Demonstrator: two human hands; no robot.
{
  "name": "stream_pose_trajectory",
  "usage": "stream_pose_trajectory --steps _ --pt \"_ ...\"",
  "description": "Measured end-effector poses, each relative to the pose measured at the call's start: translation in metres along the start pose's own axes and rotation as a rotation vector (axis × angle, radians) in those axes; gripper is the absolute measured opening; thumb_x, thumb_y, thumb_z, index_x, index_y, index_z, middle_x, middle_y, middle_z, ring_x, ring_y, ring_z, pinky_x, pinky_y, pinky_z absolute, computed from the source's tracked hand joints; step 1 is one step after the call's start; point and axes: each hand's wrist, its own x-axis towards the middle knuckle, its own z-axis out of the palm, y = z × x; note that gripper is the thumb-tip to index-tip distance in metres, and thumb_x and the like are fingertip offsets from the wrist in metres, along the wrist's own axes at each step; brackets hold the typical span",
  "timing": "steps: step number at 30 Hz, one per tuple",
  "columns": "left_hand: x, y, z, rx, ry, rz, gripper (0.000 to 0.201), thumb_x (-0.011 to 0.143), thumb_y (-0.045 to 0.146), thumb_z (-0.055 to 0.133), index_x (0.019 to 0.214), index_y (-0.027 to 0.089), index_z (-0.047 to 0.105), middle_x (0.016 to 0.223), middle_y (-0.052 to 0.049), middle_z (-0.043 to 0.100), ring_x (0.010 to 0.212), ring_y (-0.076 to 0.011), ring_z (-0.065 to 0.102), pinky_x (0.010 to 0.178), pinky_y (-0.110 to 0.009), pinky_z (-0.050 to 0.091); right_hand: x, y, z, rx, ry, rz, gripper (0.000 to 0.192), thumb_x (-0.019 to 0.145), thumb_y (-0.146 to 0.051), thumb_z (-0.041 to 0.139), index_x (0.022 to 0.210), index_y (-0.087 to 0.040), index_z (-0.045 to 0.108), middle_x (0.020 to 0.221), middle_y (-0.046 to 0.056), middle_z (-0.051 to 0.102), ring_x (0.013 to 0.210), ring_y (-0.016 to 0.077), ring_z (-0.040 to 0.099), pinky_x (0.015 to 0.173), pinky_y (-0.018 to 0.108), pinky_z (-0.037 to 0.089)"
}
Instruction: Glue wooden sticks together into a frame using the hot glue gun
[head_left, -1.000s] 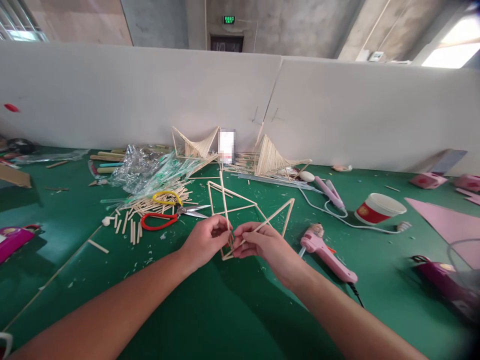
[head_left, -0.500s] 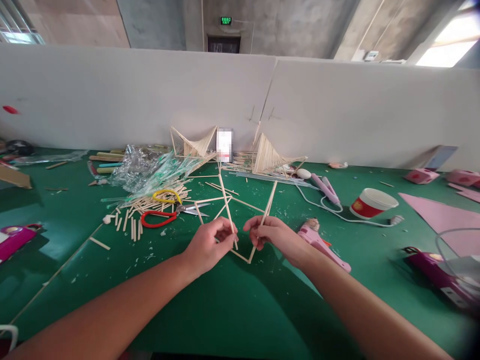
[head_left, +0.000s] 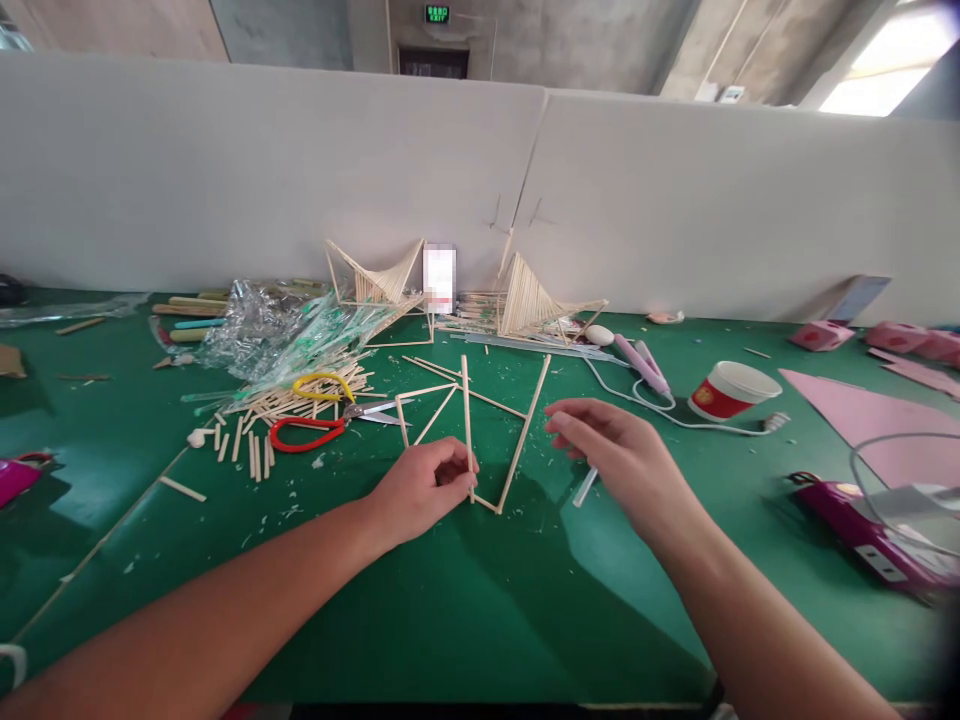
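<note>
My left hand [head_left: 431, 490] pinches an upright thin wooden stick [head_left: 466, 420] at its lower end, at the near left of an open frame of joined sticks [head_left: 517, 450]. The frame stands on the green table, with another stick rising from its near corner. To the right of the frame and apart from it, my right hand [head_left: 611, 445] is closed with its fingers curled. A clear glue stick [head_left: 586, 487] juts out below that hand; the pink glue gun it seems to belong to is hidden by the hand and forearm.
Scissors [head_left: 322, 425] lie left of the frame by several loose sticks [head_left: 259, 455] and plastic wrapping [head_left: 262, 335]. Two stick models [head_left: 386, 280] [head_left: 525, 300] stand at the back. A paper cup [head_left: 731, 390], a pink-purple corded tool [head_left: 641, 365] and a power strip [head_left: 874, 535] are right.
My right hand has let go of the frame's right stick and moved right, over where the pink glue gun lay. My left hand still holds its stick, now more upright.
</note>
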Motion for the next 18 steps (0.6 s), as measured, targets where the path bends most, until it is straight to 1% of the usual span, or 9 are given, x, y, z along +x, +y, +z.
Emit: stream_pose_trajectory --steps 4,6,8,10,12,13,14,15,18 --pt "0.001 0.001 0.0 0.007 -0.005 -0.001 0.008 0.084 0.023 0.057 0.086 0.018 0.062 0.077 -0.001 0.064 0.068 -0.0141 0.058 0.066 -0.026 0.047 0.004 -0.002 -0.003 0.091 0.192 -0.098 0.027 0.082 -0.045 0.058 0.095 -0.023 0.066 0.086 0.005 0.069 0.077 0.0204 0.064 0.055 0.029 0.047" --pt "0.001 0.001 -0.001 0.002 0.006 -0.004 0.008 0.084 0.023 0.057 0.086 0.017 0.062 0.078 -0.002 0.064 0.07 -0.0146 0.059 0.067 -0.027 0.047 0.005 0.003 -0.011 0.031 0.232 -0.101 0.026 0.081 -0.043 0.059 0.098 -0.024 0.066 0.085 0.005 0.069 0.073 0.0208 0.065 0.054 0.031 0.048" --pt "0.001 0.001 -0.002 -0.004 0.02 -0.005 0.008 0.084 0.023 0.057 0.085 0.017 0.063 0.079 -0.002 0.063 0.072 -0.0148 0.058 0.068 -0.027 0.047 0.003 0.013 -0.026 -0.177 0.243 -0.075 0.029 0.08 -0.044 0.059 0.101 -0.025 0.065 0.086 0.004 0.069 0.071 0.0214 0.065 0.06 0.034 0.05" --pt "0.001 0.001 -0.002 -0.017 0.031 -0.009 0.007 0.083 0.022 0.057 0.084 0.018 0.063 0.079 -0.001 0.062 0.073 -0.0146 0.058 0.069 -0.027 0.047 -0.004 0.026 -0.046 -0.52 0.269 -0.03 0.032 0.08 -0.048 0.058 0.102 -0.025 0.065 0.092 0.005 0.07 0.077 0.0241 0.067 0.073 0.041 0.05" --pt "0.001 0.001 -0.001 -0.038 0.027 -0.02 0.007 0.083 0.022 0.057 0.084 0.018 0.062 0.078 -0.001 0.061 0.072 -0.0146 0.059 0.069 -0.027 0.048 -0.013 0.042 -0.064 -0.854 0.257 0.02 0.054 0.077 -0.06 0.056 0.116 -0.022 0.06 0.114 0.01 0.065 0.095 0.0307 0.065 0.082 0.047 0.049" --pt "0.001 0.002 0.0 -0.052 0.02 -0.028 0.007 0.083 0.021 0.056 0.086 0.018 0.062 0.077 -0.001 0.062 0.072 -0.0146 0.059 0.069 -0.027 0.049 -0.017 0.051 -0.07 -0.973 0.222 0.069 0.062 0.077 -0.062 0.054 0.121 -0.018 0.058 0.117 0.015 0.064 0.097 0.0326 0.064 0.083 0.048 0.049" --pt "0.002 0.002 0.002 -0.066 0.01 -0.035 0.007 0.083 0.021 0.056 0.087 0.018 0.061 0.077 -0.001 0.062 0.072 -0.0146 0.06 0.069 -0.027 0.049 -0.021 0.059 -0.075 -1.052 0.171 0.125 0.063 0.079 -0.061 0.051 0.122 -0.015 0.057 0.112 0.017 0.065 0.094 0.0332 0.065 0.081 0.048 0.05" --pt "0.002 0.002 0.003 -0.079 0.0 -0.041 0.008 0.082 0.02 0.056 0.088 0.018 0.061 0.078 -0.001 0.063 0.072 -0.0146 0.061 0.069 -0.027 0.05 -0.024 0.067 -0.077 -1.081 0.125 0.133 0.059 0.081 -0.057 0.05 0.121 -0.015 0.058 0.106 0.017 0.067 0.09 0.0336 0.066 0.079 0.048 0.05" --pt "0.003 0.003 0.006 -0.1 -0.037 -0.061 0.008 0.081 0.019 0.057 0.087 0.018 0.061 0.078 -0.001 0.063 0.069 -0.0136 0.06 0.066 -0.026 0.049 -0.028 0.084 -0.073 -1.113 0.074 0.081 0.048 0.082 -0.042 0.048 0.121 -0.015 0.059 0.104 0.016 0.067 0.094 0.0336 0.065 0.082 0.046 0.048"
